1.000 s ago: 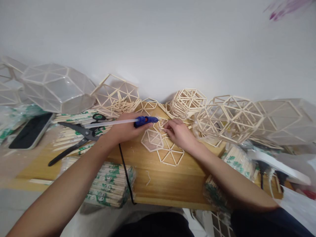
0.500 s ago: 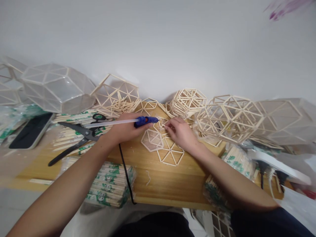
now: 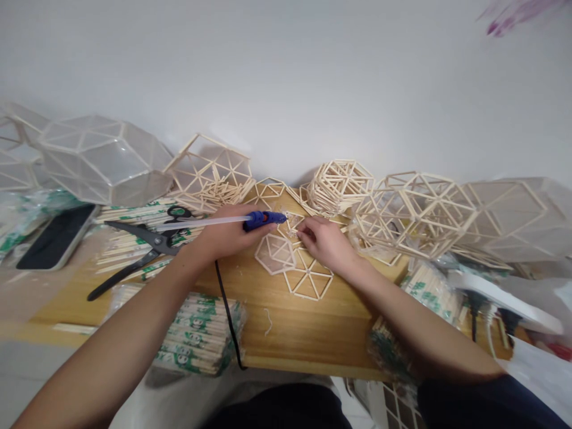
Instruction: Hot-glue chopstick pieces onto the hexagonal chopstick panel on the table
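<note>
My left hand [image 3: 230, 231] is wrapped round a blue hot glue gun [image 3: 260, 220], a clear glue stick [image 3: 201, 222] poking out of its back. The nozzle points right, at a small stick frame [image 3: 291, 224] on the table. Just right of that frame is my right hand [image 3: 325, 238], thumb and forefinger closed together at its edge; anything between the fingertips is too small to make out. Nearer me lie a hexagonal stick frame [image 3: 308, 275] with spokes and a film-covered polygon panel [image 3: 273, 255], edges touching or overlapping.
Black scissors [image 3: 154, 243] and a phone [image 3: 57, 237] lie on the left. Bundles of wrapped sticks [image 3: 196, 333] sit at the table's front. Along the wall stand a film-covered polyhedron [image 3: 105, 158], a pile of stick frames [image 3: 342, 182] and an open stick polyhedron [image 3: 420, 208]. A power strip [image 3: 507, 301] is right.
My right hand has shifted slightly, its fingers curling in a little more beside the small frame. The left hand and glue gun stay almost in place.
</note>
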Motion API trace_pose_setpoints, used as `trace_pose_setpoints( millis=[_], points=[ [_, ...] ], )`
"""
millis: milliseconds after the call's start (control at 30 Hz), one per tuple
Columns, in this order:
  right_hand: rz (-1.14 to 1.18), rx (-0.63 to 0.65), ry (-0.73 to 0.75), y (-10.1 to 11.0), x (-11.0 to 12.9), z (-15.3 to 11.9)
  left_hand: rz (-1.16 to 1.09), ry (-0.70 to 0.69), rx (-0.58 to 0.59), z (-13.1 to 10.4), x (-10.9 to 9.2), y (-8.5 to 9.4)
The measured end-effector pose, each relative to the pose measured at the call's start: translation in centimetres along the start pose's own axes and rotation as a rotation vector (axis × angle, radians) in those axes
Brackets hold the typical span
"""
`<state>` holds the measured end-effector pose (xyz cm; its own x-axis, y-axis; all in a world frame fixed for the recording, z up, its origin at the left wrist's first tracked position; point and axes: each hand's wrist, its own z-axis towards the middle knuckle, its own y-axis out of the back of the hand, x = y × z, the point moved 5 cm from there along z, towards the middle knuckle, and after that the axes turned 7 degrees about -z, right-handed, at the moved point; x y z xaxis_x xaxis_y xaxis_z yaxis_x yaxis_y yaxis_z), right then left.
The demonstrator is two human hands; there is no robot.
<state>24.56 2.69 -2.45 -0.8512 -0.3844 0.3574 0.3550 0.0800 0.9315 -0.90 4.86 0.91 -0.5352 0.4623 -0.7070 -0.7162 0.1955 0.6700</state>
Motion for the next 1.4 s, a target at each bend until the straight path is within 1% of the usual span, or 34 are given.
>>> trace_pose_setpoints(
  millis=[200,533,700,833,967,1133,1267,1400],
  points=[
    [0.001,-0.015,-0.009,0.0,0.0,-0.2,-0.005,-0.004,-0.005,0.0,0.1,0.0],
    [-0.023,-0.143,-0.006,0.2,-0.2,-0.2,0.003,-0.009,-0.02,-0.1,0.3,0.1],
    [-0.019,-0.152,0.007,-0.1,-0.4,-0.3,0.012,-0.005,-0.032,-0.1,0.4,0.1],
    [0.007,-0.166,0.024,-0.1,-0.3,-0.3,0.019,-0.008,-0.062,-0.2,0.1,0.2],
    [0.078,-0.182,0.082,0.3,0.4,-0.4,-0.002,-0.014,-0.089,-0.2,-0.4,0.5],
    [0.199,-0.191,0.172,0.7,1.5,-0.8,0.021,-0.044,-0.009,-0.1,-0.6,0.0],
    [0.353,-0.115,0.236,0.5,2.2,-1.2,0.02,-0.014,0.061,-0.1,-0.3,-0.5],
    [0.491,-0.052,0.319,0.2,2.8,-1.7,0.035,0.005,0.065,-0.1,0.0,-0.7]
  ],
)
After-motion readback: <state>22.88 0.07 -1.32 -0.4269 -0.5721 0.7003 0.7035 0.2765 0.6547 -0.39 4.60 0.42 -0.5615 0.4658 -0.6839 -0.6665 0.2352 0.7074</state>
